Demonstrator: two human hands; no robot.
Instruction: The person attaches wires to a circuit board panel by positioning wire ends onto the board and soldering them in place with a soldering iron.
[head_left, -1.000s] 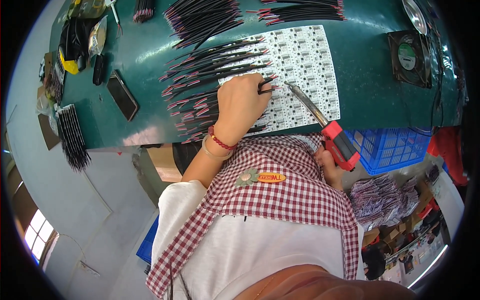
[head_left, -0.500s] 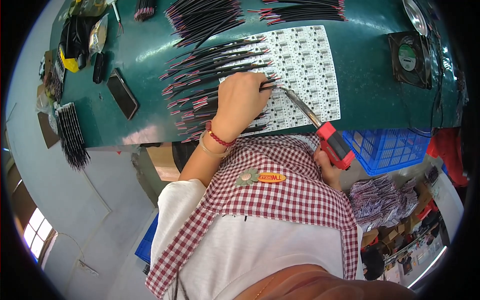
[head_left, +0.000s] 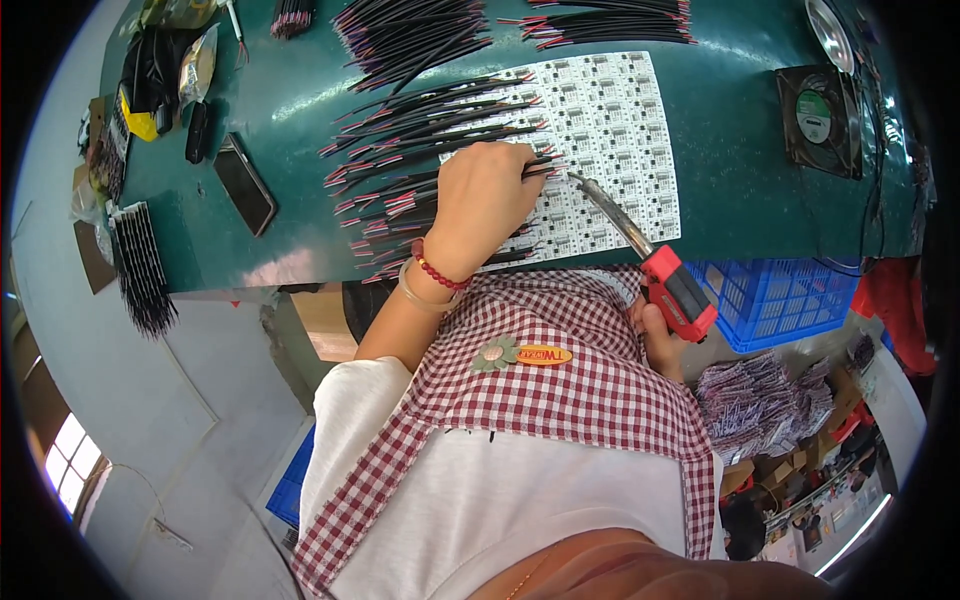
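Observation:
My left hand (head_left: 484, 200) is closed over the white circuit-board panel (head_left: 610, 130), pinching a black cable (head_left: 540, 168) with bared, coloured wire ends. Most of that cable is hidden under the hand. My right hand (head_left: 660, 342), partly hidden behind the apron and the tool, grips a soldering iron (head_left: 678, 294) with a red and black handle. The iron's metal tip points up and left, a short way right of the cable's end, over the panel. Rows of black cables (head_left: 420, 128) lie across the panel's left side and onto the table.
The green table (head_left: 730, 120) also bears cable bundles (head_left: 410, 35), a phone (head_left: 244, 185) and a square fan (head_left: 820, 120). Wire strips (head_left: 145, 270) hang over its left edge. A blue crate (head_left: 780, 305) stands below the front edge, near heaped wire bundles (head_left: 765, 400).
The soldering iron has shifted slightly right, its tip drawing away from the end of the cable. My left hand stays almost in place, still pinching the cable.

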